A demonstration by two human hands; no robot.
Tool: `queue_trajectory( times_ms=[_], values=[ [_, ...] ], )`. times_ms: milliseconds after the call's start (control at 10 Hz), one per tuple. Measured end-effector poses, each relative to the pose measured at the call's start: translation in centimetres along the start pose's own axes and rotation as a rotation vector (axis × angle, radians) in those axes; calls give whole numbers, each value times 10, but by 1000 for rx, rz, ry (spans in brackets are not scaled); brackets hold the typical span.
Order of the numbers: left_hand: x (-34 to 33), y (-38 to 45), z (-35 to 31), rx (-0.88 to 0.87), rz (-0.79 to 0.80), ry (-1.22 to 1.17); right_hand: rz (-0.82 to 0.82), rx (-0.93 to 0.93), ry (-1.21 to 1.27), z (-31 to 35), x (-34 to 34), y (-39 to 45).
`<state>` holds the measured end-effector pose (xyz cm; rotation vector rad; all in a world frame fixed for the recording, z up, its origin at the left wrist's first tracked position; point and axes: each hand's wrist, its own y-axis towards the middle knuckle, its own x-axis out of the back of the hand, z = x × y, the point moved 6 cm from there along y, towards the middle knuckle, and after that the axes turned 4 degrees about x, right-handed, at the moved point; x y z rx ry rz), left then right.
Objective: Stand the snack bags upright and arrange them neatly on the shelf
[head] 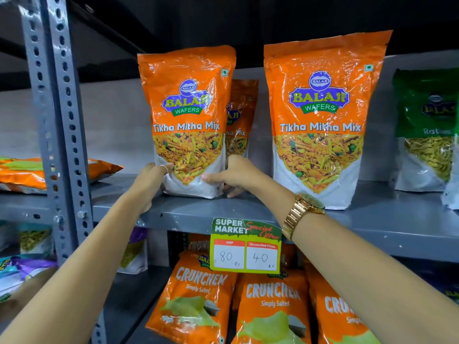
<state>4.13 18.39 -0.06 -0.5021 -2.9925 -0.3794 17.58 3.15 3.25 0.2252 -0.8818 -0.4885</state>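
the grey shelf [248, 214] carries an orange tikha mitha bag [187, 120] standing upright, long axis vertical, tipped slightly left, directly between both hands. left hand [151, 180] presses its lower left edge, right hand [236, 175] wraps its lower right corner, fingers curled round, equally near.

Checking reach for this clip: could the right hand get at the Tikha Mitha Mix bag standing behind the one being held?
Probably yes. The right hand is already beside the rear bag, with nothing between; the held bag only covers its left part.
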Motion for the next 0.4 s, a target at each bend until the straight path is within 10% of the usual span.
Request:
queue_trajectory(
  times_ms=[400],
  values=[
    [8, -70, -32, -391, -456, 336, -68, -39, -23, -10, 19, -39]
  ],
)
